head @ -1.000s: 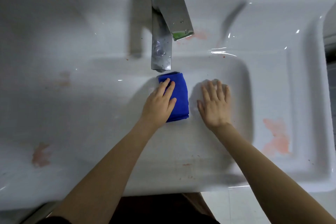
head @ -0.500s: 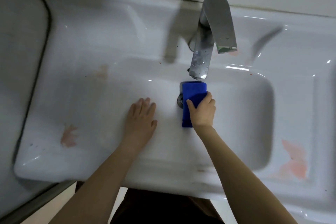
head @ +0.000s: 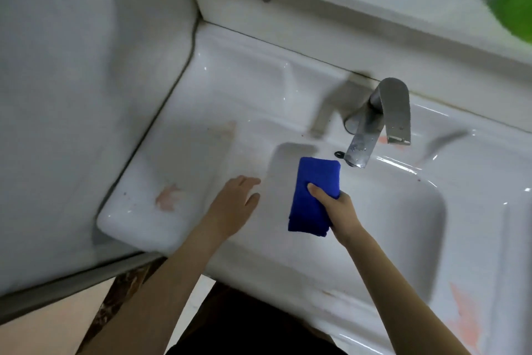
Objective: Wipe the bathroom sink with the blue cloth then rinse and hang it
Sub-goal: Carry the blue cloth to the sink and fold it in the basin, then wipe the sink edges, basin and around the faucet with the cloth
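The fingers (head: 316, 192) of the right hand (head: 341, 210) are clamped on a folded blue microfibre cloth (head: 312, 179). Only the thumb is seen, the rest being hidden behind it. The cloth is held at centre frame in the white ceramic sink (head: 259, 89), lower left of the chrome faucet (head: 374, 124). The left hand (head: 236, 205) is laid straight-fingered on the basin's left edge. The drain seen earlier is now hidden, and the cloth has been shifted left.
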Tool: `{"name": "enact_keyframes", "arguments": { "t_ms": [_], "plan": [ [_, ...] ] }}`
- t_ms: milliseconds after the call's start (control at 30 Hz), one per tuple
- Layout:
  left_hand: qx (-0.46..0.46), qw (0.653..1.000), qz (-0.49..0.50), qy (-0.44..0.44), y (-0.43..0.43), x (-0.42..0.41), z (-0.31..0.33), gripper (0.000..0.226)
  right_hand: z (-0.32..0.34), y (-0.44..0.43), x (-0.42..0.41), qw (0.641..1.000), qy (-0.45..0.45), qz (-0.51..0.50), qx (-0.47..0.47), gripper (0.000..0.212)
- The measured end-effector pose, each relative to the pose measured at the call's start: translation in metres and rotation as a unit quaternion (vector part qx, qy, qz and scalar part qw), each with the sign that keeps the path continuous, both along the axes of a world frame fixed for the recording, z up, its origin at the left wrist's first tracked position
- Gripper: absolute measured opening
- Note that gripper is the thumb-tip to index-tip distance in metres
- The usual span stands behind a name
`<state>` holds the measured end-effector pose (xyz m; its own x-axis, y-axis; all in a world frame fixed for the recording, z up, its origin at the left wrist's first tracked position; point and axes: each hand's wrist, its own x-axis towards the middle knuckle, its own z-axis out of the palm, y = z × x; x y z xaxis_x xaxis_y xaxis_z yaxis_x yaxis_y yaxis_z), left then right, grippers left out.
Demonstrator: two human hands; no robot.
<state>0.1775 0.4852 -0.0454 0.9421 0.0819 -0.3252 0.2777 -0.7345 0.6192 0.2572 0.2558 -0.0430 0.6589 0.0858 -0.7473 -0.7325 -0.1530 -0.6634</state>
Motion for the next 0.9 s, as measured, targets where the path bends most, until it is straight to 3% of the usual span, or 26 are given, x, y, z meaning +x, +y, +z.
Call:
{"name": "enact_keyframes", "arguments": {
  "t_ms": [200, 400, 567, 667, 733, 833, 900],
  "plan": [
    [0.100, 0.979, 0.074, -0.159, 0.052, -0.068, 0.044, 0.035, 0.028, 0.047, 0.004, 0.994, -0.057, 0.097, 0.003, 0.035],
    [0.180, 0.964, 0.138, -0.141, 0.115, -0.137, 0.030, 0.034, 0.040, 0.112, 0.023, 0.967, -0.160, 0.198, -0.015, 0.027],
    [0.186, 0.954, 0.113, -0.206, 0.140, -0.162, 0.001, 0.030, 0.035, 0.159, 0.066, 0.933, -0.247, 0.255, -0.058, 0.027],
    [0.214, 0.946, 0.076, -0.232, 0.147, -0.154, -0.008, 0.028, 0.031, 0.188, 0.100, 0.894, -0.286, 0.325, -0.114, 0.033],
    [0.235, 0.939, 0.061, -0.243, 0.152, -0.150, -0.012, 0.029, 0.026, 0.206, 0.111, 0.850, -0.344, 0.351, -0.192, 0.044],
    [0.247, 0.932, 0.057, -0.259, 0.154, -0.152, -0.019, 0.022, 0.010, 0.229, 0.101, 0.783, -0.441, 0.301, -0.320, 0.068],
    [0.243, 0.929, 0.066, -0.271, 0.153, -0.154, -0.026, 0.020, -0.004, 0.245, 0.092, 0.752, -0.474, 0.281, -0.362, 0.066]
  ]
}}
